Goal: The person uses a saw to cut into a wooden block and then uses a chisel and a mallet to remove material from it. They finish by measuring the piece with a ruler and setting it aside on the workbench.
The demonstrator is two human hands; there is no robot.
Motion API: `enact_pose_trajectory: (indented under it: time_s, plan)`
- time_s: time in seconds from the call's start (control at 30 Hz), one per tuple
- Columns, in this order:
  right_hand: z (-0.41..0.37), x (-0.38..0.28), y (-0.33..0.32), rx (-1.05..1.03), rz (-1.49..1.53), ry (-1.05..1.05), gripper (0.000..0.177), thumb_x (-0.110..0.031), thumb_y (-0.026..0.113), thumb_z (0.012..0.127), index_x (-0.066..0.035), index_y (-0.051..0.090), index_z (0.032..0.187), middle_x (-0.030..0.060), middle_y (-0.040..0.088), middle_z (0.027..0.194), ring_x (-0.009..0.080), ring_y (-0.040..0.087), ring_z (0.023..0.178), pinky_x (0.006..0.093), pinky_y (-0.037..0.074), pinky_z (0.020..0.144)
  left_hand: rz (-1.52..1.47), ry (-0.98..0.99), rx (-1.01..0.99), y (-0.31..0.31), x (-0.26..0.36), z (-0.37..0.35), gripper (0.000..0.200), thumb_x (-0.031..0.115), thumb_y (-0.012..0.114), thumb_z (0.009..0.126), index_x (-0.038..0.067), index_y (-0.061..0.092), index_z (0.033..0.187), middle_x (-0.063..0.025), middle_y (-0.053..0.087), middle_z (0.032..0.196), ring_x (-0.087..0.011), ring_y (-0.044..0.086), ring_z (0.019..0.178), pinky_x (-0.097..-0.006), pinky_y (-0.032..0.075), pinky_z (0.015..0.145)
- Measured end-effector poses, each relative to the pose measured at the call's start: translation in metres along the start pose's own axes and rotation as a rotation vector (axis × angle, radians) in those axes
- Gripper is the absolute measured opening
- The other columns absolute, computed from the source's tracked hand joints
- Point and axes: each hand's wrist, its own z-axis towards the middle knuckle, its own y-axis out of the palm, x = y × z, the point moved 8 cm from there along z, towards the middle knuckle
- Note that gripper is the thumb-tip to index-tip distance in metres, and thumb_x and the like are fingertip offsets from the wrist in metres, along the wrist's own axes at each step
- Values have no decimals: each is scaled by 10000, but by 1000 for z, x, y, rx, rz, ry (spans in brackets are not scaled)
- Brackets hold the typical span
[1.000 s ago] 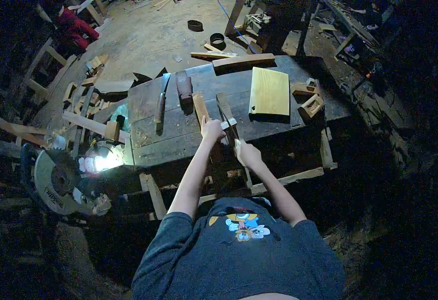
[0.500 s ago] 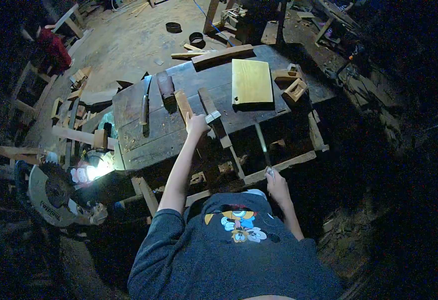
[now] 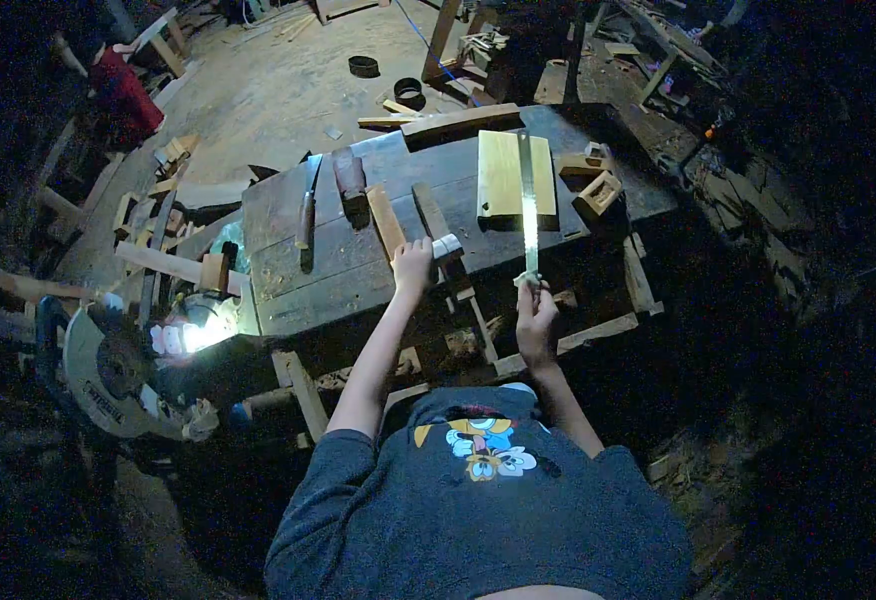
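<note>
My left hand (image 3: 413,264) is closed round the near end of a light wooden piece (image 3: 386,218) on the dark workbench (image 3: 278,285). Just right of it, a pale wrapped band (image 3: 446,246) crosses a darker wooden bar (image 3: 428,210). My right hand (image 3: 536,318) grips the near end of a long, thin metal blade (image 3: 530,215), which points away from me. The blade's far part overlaps a yellow board (image 3: 498,175) in view; whether they touch I cannot tell.
A knife (image 3: 308,215) and a brown block (image 3: 350,182) lie left on the bench. Wooden planes (image 3: 598,195) sit right of the board. A circular saw (image 3: 108,375) and a bright lamp (image 3: 198,335) are at the left. A person in red (image 3: 126,95) is at the far left.
My right hand has moved up and forward, bringing the blade from below the bench edge to over the yellow board. My left hand keeps its hold on the wood. The whole view has shifted slightly.
</note>
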Motion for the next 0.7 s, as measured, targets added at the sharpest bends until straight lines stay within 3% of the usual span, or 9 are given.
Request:
enact_pose_trajectory:
  time_s: [0.07, 0.13, 0.2, 0.27, 0.33, 0.37, 0.5, 0.7]
  plan:
    - [1, -15, -5, 118, 93, -344, 181, -163, 427, 778, 13, 469, 795, 30, 455, 595, 96, 431, 553, 238, 336, 493, 30, 2, 81, 1, 0, 0, 196, 102, 509, 600, 93, 443, 784, -27, 508, 718, -178, 503, 708, -295, 374, 641]
    - [-1, -9, -6, 113, 94, -306, 145, -129, 446, 766, 11, 474, 796, 19, 451, 586, 93, 428, 539, 237, 333, 484, 32, -2, 103, 2, -1, 1, 180, 118, 508, 604, 93, 447, 772, -20, 514, 689, -177, 510, 686, -306, 369, 626]
    - [-2, 6, 6, -78, 37, -133, 143, -131, 448, 764, 5, 484, 791, 21, 474, 595, 94, 449, 547, 242, 343, 485, 30, -16, 55, 5, -3, 4, 171, 140, 515, 607, 95, 456, 760, -18, 522, 683, -172, 514, 679, -309, 365, 619]
    - [-8, 17, 9, -120, -11, -72, 194, -185, 429, 774, -2, 487, 798, 64, 485, 567, 125, 475, 529, 262, 348, 470, 29, -28, 8, 4, -5, 7, 164, 162, 523, 609, 97, 466, 748, -16, 530, 677, -167, 518, 673, -312, 360, 612]
    - [-12, 36, 16, -170, -164, -29, 277, -264, 381, 787, -4, 475, 774, 133, 479, 547, 223, 496, 518, 308, 351, 460, -18, -47, -130, -2, -6, 10, 181, 208, 543, 608, 98, 484, 738, -25, 547, 694, -161, 524, 690, -315, 350, 605]
    - [-15, 35, 16, -172, -202, -9, 335, -314, 322, 792, -13, 464, 756, 184, 475, 577, 326, 485, 585, 372, 357, 490, -9, -52, -223, -5, -5, 11, 185, 224, 550, 608, 105, 498, 739, -35, 555, 708, -164, 527, 713, -321, 349, 621]
    - [-17, 66, 31, -247, -389, 65, 313, -301, 308, 784, -36, 466, 736, 197, 506, 664, 369, 475, 668, 433, 355, 546, -116, -12, -155, 17, -14, 15, 201, 222, 578, 576, 115, 509, 732, -46, 559, 700, -177, 528, 728, -338, 351, 642]
    - [-15, 66, 53, -309, -458, -8, 207, -254, 351, 767, -61, 419, 802, 203, 510, 670, 372, 488, 659, 453, 375, 571, -179, -64, -336, 22, -19, 20, 307, 298, 615, 553, 117, 531, 786, -55, 566, 716, -204, 530, 741, -372, 347, 687]
